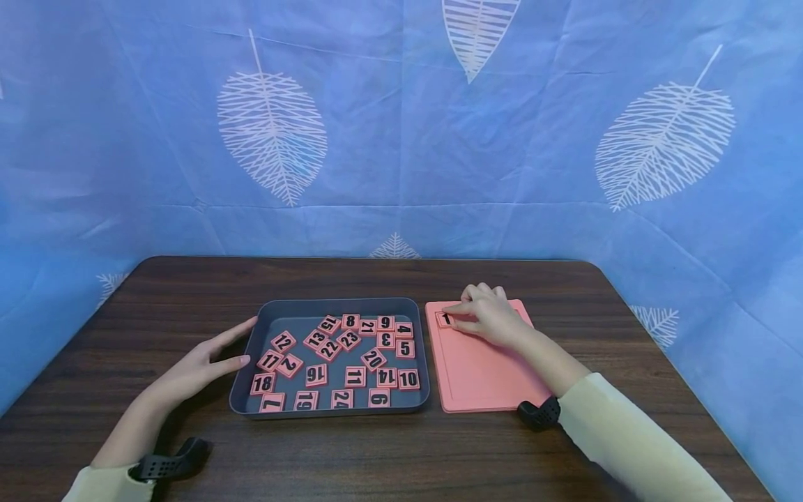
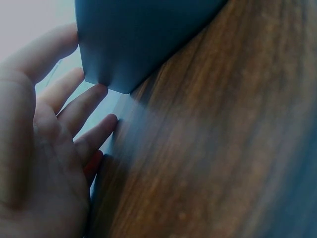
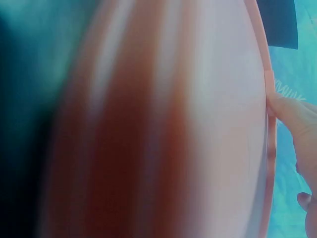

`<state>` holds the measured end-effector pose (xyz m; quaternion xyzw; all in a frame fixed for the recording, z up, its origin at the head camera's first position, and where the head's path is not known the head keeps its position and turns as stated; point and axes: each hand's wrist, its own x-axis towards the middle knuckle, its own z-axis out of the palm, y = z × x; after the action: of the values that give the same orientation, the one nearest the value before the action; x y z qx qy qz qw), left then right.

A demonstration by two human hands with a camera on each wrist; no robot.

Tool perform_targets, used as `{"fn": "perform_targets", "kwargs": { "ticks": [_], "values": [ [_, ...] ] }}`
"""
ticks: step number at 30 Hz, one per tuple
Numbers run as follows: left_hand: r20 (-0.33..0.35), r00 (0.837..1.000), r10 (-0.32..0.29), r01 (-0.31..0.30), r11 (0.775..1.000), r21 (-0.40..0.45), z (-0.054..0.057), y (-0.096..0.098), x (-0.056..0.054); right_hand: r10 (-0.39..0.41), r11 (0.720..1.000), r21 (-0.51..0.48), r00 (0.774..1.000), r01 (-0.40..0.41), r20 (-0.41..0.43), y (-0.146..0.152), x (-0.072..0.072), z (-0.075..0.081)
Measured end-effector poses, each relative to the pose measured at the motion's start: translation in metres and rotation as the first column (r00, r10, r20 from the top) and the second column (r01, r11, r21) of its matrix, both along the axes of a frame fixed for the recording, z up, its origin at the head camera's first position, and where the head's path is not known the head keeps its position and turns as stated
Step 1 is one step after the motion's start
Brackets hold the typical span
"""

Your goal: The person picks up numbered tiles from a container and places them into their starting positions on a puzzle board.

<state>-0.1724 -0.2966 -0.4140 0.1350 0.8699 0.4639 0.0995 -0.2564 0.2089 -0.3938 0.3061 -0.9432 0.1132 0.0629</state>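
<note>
A dark grey tray [image 1: 301,307] lies left of centre with several pink number tiles [image 1: 315,374] scattered in it. My left hand [image 1: 194,369] rests at the tray's left side, thumb and fingers stretched out; in the left wrist view its fingertips touch the tray's wall [image 2: 133,44]. Over the upper left of a flat pink board [image 1: 489,383], my right hand [image 1: 492,317] pinches a pink tile marked 1 [image 1: 444,319] between thumb and finger. The tile sits at the board's top left corner, partly hidden by the fingertips. The right wrist view shows the board's surface [image 3: 228,124] blurred, close up.
Both tray and board lie on a dark wooden table [image 1: 339,453], the board just right of the tray. Behind the table hangs a blue cloth [image 1: 401,139] with white leaf prints. Black wrist straps [image 1: 172,464] are on both arms.
</note>
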Motion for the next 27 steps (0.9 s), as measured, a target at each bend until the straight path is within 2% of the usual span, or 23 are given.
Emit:
{"fn": "perform_targets", "kwargs": {
  "ticks": [11, 17, 21, 27],
  "values": [
    [-0.009, 1.0, -0.006, 0.006, 1.0, 0.005, -0.001, -0.001, 0.0, -0.024, 1.0, -0.015, 0.999, 0.023, -0.038, -0.003, 0.001, -0.005],
    [-0.011, 1.0, -0.008, 0.008, 1.0, 0.004, 0.0, -0.001, 0.0, -0.039, 0.999, -0.035, 0.999, 0.038, -0.034, -0.004, 0.002, -0.002],
    [-0.013, 1.0, -0.011, 0.011, 1.0, 0.005, 0.0, 0.0, 0.0, -0.023, 0.995, -0.101, 0.997, 0.016, -0.071, -0.008, 0.006, 0.004],
    [-0.01, 1.0, -0.006, 0.006, 1.0, 0.009, 0.001, 0.001, 0.0, 0.004, 0.983, -0.182, 0.993, -0.026, -0.119, -0.025, 0.017, 0.024]
  ]
}}
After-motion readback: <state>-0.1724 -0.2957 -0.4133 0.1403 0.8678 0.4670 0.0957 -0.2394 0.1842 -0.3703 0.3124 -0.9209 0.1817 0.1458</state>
